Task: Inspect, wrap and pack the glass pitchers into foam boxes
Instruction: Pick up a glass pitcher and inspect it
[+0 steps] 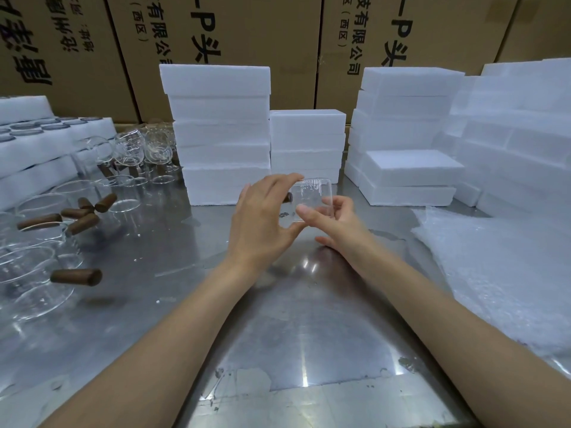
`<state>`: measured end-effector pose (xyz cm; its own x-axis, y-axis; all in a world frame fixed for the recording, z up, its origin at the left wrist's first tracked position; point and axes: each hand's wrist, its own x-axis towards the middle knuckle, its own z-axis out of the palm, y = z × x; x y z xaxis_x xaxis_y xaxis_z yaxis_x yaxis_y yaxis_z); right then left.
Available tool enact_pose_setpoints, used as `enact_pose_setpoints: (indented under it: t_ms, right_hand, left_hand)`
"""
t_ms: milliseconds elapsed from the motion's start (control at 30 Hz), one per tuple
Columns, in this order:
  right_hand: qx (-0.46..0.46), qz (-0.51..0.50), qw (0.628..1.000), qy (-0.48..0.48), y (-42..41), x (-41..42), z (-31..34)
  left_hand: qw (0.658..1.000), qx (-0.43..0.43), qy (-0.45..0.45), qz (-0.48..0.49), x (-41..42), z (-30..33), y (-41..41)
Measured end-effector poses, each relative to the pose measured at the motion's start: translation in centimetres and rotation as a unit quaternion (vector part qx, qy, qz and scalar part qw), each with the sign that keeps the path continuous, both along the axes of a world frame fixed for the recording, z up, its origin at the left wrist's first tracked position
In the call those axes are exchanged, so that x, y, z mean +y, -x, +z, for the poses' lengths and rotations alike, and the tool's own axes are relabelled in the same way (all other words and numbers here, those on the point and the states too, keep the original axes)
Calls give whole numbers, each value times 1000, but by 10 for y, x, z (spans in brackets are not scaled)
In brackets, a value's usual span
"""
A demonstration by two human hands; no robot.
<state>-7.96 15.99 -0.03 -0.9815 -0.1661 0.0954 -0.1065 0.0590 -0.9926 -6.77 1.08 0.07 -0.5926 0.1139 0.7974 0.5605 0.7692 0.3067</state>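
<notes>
A clear glass pitcher (313, 197) with printed marks and a brown wooden handle is held up above the steel table (278, 319) between both hands. My left hand (265, 220) cups its left side, fingers over the top and thumb under the base. My right hand (332, 219) grips its lower right side with thumb and fingers. The handle is mostly hidden behind my left fingers. White foam boxes (221, 131) stand stacked just behind the pitcher.
Several more glass pitchers with brown handles (77, 276) crowd the table's left side. Foam trays (46, 140) lie at far left. More foam box stacks (408, 134) fill the back right. Bubble wrap sheets (500, 273) lie on the right. Cardboard cartons (247, 32) form the back wall.
</notes>
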Motion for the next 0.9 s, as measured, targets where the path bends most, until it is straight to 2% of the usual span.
enact_pose_setpoints:
  t_ms: [67, 200, 333, 500, 600, 700, 900]
  right_hand:
    - [-9, -13, 1000, 25, 2, 2, 1]
    - [-78, 20, 987, 142, 4, 7, 7]
    - [-101, 19, 979, 176, 3, 9, 10]
    - [-107, 67, 978, 168, 0, 10, 11]
    - [-126, 107, 973, 163, 0, 11, 11]
    - [-99, 91, 980, 147, 1, 10, 9]
    - [-4, 23, 999, 40, -1, 4, 4]
  left_hand:
    - [1000, 4, 16, 9, 1, 0, 0]
    - [997, 6, -77, -8, 2, 5, -2]
    - [993, -30, -110, -25, -2, 1, -2]
    - [991, -61, -102, -58, 4, -1, 1]
    - [991, -28, -110, -66, 4, 0, 1]
    - [995, -6, -96, -36, 1, 2, 2]
    - [998, 3, -65, -7, 3, 3, -1]
